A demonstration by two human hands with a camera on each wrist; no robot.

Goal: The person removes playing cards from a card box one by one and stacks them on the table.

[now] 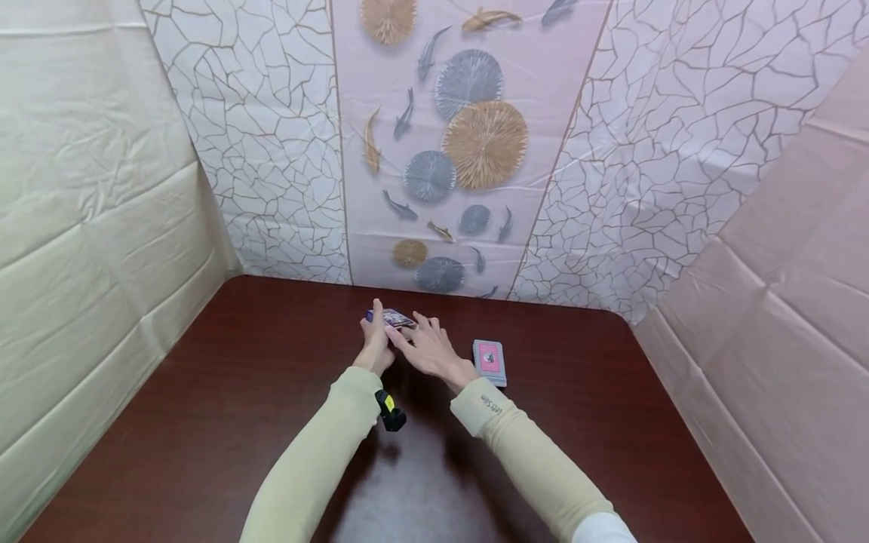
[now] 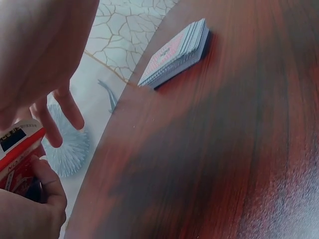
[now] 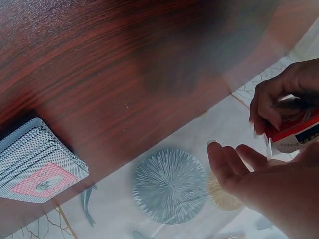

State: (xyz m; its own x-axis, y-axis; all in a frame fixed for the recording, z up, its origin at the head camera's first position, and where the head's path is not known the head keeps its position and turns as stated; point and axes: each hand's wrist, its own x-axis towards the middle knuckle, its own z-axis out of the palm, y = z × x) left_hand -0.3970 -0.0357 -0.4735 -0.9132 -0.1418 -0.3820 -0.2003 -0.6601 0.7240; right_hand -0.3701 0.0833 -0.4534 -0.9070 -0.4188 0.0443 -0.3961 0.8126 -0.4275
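Note:
My left hand (image 1: pixel 376 345) grips a small playing-card box (image 1: pixel 397 317) above the far part of the table. In the left wrist view the card box (image 2: pixel 24 158) shows red sides and a white end with a dark printed patch. Fingers of the right hand (image 1: pixel 432 348) reach out loosely beside the box's end, the thumb close to it. A thin flap stands out from that end in the right wrist view, near the right fingers. To the right lies a squared deck of cards (image 1: pixel 490 360), pink-and-grey back up, apart from both hands.
The dark red-brown table (image 1: pixel 271 422) has a glossy patch near its front. Patterned cloth (image 1: pixel 434 151) hangs along its far edge, with plain cloth (image 1: pixel 88 226) at the left and more at the right. A black wrist camera (image 1: pixel 390 412) sits on the left cuff.

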